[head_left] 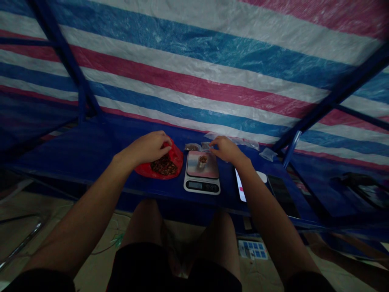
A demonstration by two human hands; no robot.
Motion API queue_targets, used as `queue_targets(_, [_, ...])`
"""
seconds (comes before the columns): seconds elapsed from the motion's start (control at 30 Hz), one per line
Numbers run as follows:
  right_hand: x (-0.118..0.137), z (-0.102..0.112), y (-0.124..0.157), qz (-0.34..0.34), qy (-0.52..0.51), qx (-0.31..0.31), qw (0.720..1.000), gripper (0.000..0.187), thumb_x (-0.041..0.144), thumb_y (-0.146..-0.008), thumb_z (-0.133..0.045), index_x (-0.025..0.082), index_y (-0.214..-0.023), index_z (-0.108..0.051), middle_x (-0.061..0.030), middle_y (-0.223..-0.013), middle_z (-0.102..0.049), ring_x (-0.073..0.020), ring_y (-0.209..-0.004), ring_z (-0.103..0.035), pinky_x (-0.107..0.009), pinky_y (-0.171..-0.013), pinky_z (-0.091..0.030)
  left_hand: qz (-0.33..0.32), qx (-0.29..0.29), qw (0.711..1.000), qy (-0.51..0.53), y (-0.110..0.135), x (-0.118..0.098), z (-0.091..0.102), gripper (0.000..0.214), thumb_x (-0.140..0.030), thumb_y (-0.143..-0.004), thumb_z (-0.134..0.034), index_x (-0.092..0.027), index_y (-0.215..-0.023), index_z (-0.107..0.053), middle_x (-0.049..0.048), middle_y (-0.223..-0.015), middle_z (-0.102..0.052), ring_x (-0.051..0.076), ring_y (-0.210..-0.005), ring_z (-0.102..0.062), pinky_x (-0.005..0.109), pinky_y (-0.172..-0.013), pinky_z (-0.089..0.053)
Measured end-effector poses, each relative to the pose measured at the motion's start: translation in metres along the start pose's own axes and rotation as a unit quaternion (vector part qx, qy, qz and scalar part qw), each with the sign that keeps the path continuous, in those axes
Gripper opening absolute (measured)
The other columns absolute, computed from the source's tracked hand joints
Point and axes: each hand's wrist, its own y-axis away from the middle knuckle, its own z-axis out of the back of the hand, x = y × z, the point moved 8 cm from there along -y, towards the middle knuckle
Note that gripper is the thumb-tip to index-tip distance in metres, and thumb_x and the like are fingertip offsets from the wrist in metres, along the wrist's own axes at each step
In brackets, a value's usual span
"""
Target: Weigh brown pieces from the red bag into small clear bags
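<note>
A red plastic bag (178,158) lies open on the blue table, with small brown pieces (164,167) inside, perhaps nuts or beans. My left hand (148,149) is at its raised rim, fingers curled on the plastic. Right of the bag is a white digital scale (201,186); its display digits are too blurred to read. On its plate stands a small cup (202,164) filled with similar brown pieces. My right hand (227,150) hovers at the plate's far right corner, thumb and fingers apart. Close to those fingertips lies a small clear bag (206,146).
Another small filled bag (192,147) lies behind the scale. Clear plastic (247,143) stretches along the table's back. A lit phone (241,190) is partly under my right forearm, beside a dark flat panel (282,194). Blue metal posts (74,73) and striped sheeting (194,85) bound the table.
</note>
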Motion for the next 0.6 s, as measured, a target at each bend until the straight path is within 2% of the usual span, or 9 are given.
queue_targets(0.2, [0.007,-0.007,-0.014,0.039,0.021,0.071,0.996,0.014,0.019,-0.09,-0.072,0.021,-0.096,-0.084,-0.0104,-0.102,-0.082,-0.0279,-0.093,-0.073,-0.038,-0.086,-0.052,-0.005,0.003,1.0,0.017,-0.001,-0.003,-0.001,0.034,-0.035,-0.099,-0.049,-0.017,-0.109,-0.076,0.0114,-0.115,-0.072,0.023,-0.108,-0.068,0.034,-0.1,-0.051])
queue_targets(0.37, [0.002,-0.002,-0.02,0.014,0.029,0.053,0.998,0.017,0.01,-0.087,-0.069,0.02,-0.08,-0.08,-0.011,-0.092,-0.08,-0.0268,-0.088,-0.072,-0.037,-0.085,-0.05,0.001,0.005,1.0,0.028,-0.001,-0.005,-0.002,0.034,-0.035,-0.099,-0.049,-0.018,-0.11,-0.076,0.0107,-0.118,-0.071,0.024,-0.11,-0.068,0.036,-0.102,-0.052])
queue_targets(0.47, [0.001,0.002,-0.02,0.034,0.048,0.046,0.997,0.016,0.011,-0.085,-0.069,0.021,-0.086,-0.08,-0.0112,-0.098,-0.08,-0.028,-0.094,-0.072,-0.037,-0.089,-0.05,0.003,0.002,0.999,0.035,-0.001,-0.006,-0.002,0.034,-0.035,-0.099,-0.049,-0.019,-0.111,-0.076,0.0098,-0.119,-0.071,0.024,-0.112,-0.067,0.036,-0.103,-0.052])
queue_targets(0.53, [0.0,0.003,-0.018,0.058,0.055,0.044,0.996,0.02,0.011,-0.08,-0.074,0.023,-0.095,-0.081,-0.0108,-0.105,-0.08,-0.0302,-0.101,-0.071,-0.039,-0.091,-0.051,-0.002,-0.004,0.999,0.037,-0.001,-0.008,-0.002,0.033,-0.035,-0.099,-0.049,-0.019,-0.111,-0.076,0.0097,-0.119,-0.071,0.024,-0.112,-0.067,0.036,-0.104,-0.051])
queue_targets(0.6, [-0.004,0.005,-0.016,0.058,0.027,0.024,0.998,0.022,0.014,-0.075,-0.08,0.025,-0.094,-0.081,-0.0094,-0.104,-0.079,-0.0311,-0.102,-0.071,-0.04,-0.091,-0.052,-0.009,-0.009,0.999,0.039,0.0,-0.009,-0.003,0.033,-0.034,-0.099,-0.048,-0.019,-0.112,-0.076,0.01,-0.12,-0.071,0.024,-0.112,-0.067,0.036,-0.105,-0.051])
